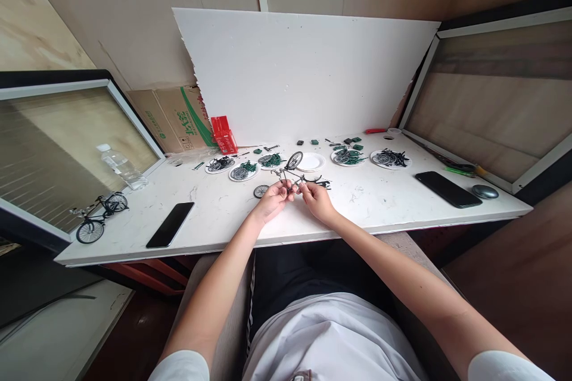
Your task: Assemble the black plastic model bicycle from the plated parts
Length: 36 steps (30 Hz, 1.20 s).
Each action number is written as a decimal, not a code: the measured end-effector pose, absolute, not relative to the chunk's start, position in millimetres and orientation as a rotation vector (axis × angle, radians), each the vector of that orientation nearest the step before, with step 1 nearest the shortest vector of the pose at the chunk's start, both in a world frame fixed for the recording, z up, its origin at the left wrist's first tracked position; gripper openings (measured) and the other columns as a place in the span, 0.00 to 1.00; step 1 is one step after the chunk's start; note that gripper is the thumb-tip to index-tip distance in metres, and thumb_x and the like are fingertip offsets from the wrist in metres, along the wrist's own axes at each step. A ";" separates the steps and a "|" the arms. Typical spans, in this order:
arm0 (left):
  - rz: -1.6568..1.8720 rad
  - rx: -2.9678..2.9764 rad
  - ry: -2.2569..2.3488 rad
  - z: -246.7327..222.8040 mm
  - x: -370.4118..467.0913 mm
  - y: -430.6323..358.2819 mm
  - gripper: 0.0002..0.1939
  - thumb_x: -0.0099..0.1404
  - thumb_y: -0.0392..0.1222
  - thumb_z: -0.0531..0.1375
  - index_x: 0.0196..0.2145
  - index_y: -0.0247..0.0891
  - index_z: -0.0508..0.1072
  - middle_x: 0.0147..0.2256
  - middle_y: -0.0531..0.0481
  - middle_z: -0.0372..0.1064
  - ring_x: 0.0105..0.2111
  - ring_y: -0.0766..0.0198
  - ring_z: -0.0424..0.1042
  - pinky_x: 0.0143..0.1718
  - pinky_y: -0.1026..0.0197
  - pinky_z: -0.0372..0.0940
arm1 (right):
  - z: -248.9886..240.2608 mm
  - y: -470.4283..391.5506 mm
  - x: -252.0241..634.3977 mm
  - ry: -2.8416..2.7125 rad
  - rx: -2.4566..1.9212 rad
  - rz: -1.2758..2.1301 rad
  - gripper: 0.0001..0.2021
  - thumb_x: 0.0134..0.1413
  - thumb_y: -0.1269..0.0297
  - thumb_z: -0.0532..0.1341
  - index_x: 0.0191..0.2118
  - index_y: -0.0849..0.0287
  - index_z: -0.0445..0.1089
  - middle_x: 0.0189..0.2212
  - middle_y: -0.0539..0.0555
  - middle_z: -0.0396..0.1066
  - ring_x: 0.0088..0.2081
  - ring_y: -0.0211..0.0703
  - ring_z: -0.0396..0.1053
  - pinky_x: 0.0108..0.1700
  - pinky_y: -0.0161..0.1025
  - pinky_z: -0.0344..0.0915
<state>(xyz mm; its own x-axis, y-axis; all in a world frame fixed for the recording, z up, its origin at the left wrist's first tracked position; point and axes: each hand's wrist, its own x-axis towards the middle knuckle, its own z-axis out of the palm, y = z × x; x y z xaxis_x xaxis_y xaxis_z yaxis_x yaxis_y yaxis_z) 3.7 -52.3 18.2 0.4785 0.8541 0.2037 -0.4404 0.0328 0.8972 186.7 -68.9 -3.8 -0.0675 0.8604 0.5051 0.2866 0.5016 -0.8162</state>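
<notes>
Just above the front of the white table, a partly assembled miniature bicycle (286, 174) is held between both hands. My left hand (272, 202) is closed, its thumb and fingers pinching the lower part of the small dark frame. My right hand (318, 202) is closed too, with its fingertips pinched on the bicycle close to the left fingertips. Whether a tiny separate part sits between those fingers I cannot tell. One spoked wheel (295, 160) rises behind the hands. Another small wheel (260, 191) shows beside my left hand. Thin black parts (325, 184) lie just beyond the right hand.
Along the back stand white plates of black and green parts, including one plate (393, 159) at right. A complete miniature bicycle (100, 214), a bottle (120, 166) and a phone (170, 225) are at left. Another phone (448, 189) and a mouse (485, 191) lie right.
</notes>
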 end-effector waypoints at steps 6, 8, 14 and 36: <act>1.066 1.102 0.468 17.3 3.1 -50.4 0.11 0.62 0.36 0.71 0.42 0.34 0.77 0.39 0.44 0.74 0.38 0.60 0.73 0.47 0.56 0.66 | -4.6 -68.3 187.0 -1.597 -0.998 0.647 0.33 0.69 0.31 0.49 0.28 0.57 0.65 0.21 0.51 0.61 0.25 0.41 0.57 0.30 0.38 0.55; 1.056 1.089 0.478 17.3 1.8 -49.7 0.14 0.63 0.36 0.71 0.46 0.34 0.78 0.40 0.42 0.75 0.40 0.59 0.74 0.46 0.56 0.66 | -4.4 -68.9 187.0 -1.598 -0.990 0.649 0.33 0.69 0.31 0.49 0.28 0.57 0.65 0.21 0.51 0.60 0.25 0.42 0.57 0.30 0.38 0.55; 1.049 1.052 0.491 17.2 0.7 -49.0 0.16 0.65 0.39 0.70 0.50 0.34 0.79 0.42 0.42 0.75 0.39 0.60 0.74 0.42 0.59 0.66 | -3.1 -70.3 186.9 -1.599 -0.990 0.668 0.33 0.69 0.31 0.49 0.29 0.57 0.66 0.21 0.51 0.61 0.25 0.41 0.58 0.31 0.39 0.57; 1.063 1.035 0.471 17.1 -0.7 -47.9 0.15 0.66 0.37 0.68 0.50 0.33 0.80 0.38 0.45 0.71 0.33 0.65 0.68 0.41 0.59 0.65 | -5.0 -69.7 186.1 -1.627 -0.985 0.734 0.34 0.68 0.29 0.50 0.28 0.57 0.66 0.21 0.49 0.61 0.24 0.40 0.57 0.31 0.38 0.56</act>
<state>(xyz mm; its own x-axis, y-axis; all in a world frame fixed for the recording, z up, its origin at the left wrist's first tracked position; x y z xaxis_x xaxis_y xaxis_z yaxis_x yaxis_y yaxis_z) -0.7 -47.9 17.1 0.4499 0.8812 0.1452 -0.4842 0.1041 0.8687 186.1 -69.7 -5.0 -0.1121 0.8808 0.4600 0.2381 0.4732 -0.8481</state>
